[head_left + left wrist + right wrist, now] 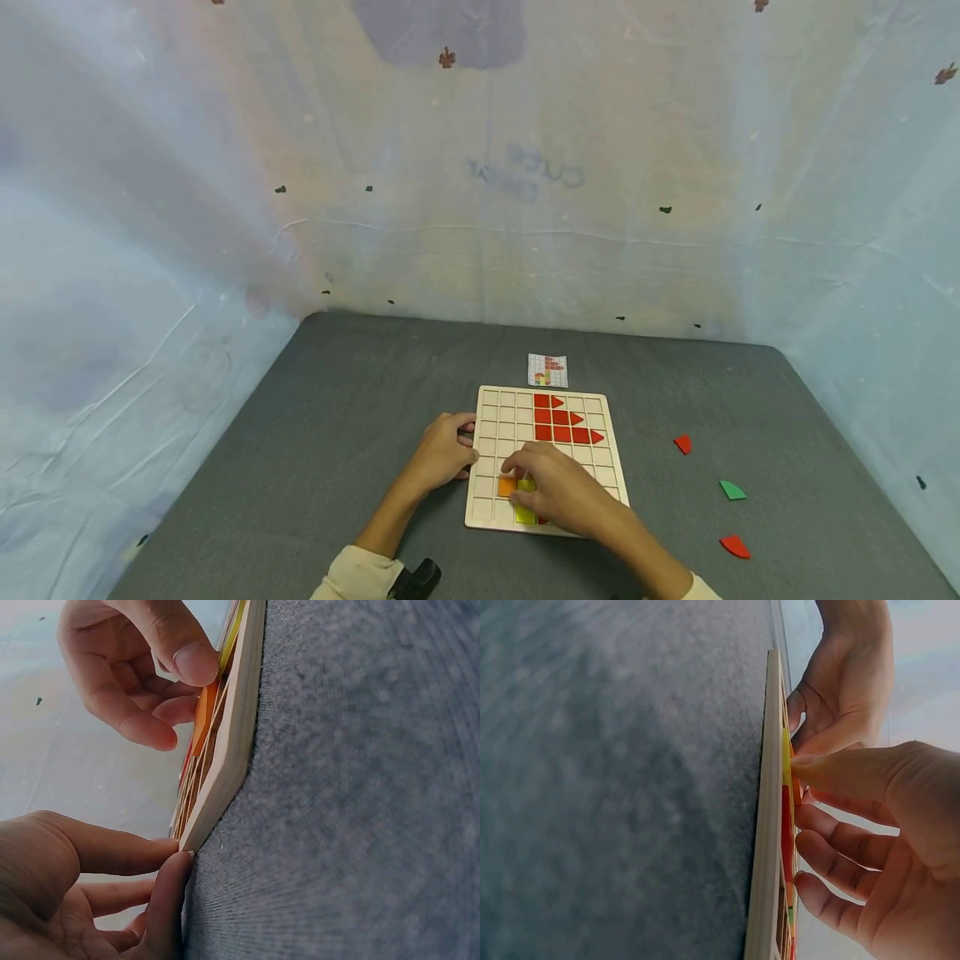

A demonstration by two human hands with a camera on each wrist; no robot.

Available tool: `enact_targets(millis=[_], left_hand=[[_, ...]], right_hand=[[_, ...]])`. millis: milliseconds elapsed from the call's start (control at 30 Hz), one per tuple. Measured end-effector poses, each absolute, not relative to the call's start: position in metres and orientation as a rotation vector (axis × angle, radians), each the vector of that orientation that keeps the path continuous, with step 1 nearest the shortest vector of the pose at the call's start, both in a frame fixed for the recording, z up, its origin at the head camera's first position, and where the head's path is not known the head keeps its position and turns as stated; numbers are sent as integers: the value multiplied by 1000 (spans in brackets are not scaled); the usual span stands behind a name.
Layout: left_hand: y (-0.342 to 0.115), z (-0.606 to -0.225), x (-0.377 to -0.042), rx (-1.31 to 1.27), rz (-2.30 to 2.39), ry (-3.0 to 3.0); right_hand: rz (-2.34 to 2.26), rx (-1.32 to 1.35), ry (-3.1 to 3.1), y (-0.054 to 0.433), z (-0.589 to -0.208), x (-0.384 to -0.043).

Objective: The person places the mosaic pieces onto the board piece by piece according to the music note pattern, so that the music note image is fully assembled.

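Observation:
A light wooden grid board (491, 429) lies on the grey table. At its left edge my left hand (438, 450) pinches the rim between thumb and finger, as the left wrist view shows near a corner. Over the lower part of the board, my right hand (558, 487) has its thumb and bent index finger at an orange square tile (506, 488). That tile stands slightly proud of the board in the left wrist view. Beside it are yellow tiles (525, 516), partly covered by the right hand. Red squares and triangles (561, 434) form three rows higher on the board.
Behind the board lies a small printed pattern card (547, 371). To the right are a loose red piece (682, 444), a green quarter-round piece (732, 490) and another red piece (735, 547). A pale hanging sheet (480, 275) encloses the table.

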State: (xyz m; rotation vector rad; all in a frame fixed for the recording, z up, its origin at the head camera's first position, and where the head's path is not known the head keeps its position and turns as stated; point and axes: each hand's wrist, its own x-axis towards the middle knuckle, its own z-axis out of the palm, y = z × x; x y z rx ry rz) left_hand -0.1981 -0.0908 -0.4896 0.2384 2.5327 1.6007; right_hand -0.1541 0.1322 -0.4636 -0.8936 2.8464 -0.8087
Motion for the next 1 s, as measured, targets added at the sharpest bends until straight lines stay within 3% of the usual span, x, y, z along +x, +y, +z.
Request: enact_targets(millis=[500,1000], left_hand=[[-91,-490,-199,239,1589,2545],[-89,-489,-198,245,1594,2545]], right_hand=[[-854,-907,2826,134,-463,-154],[-1066,-659,2801,181,-453,-150]])
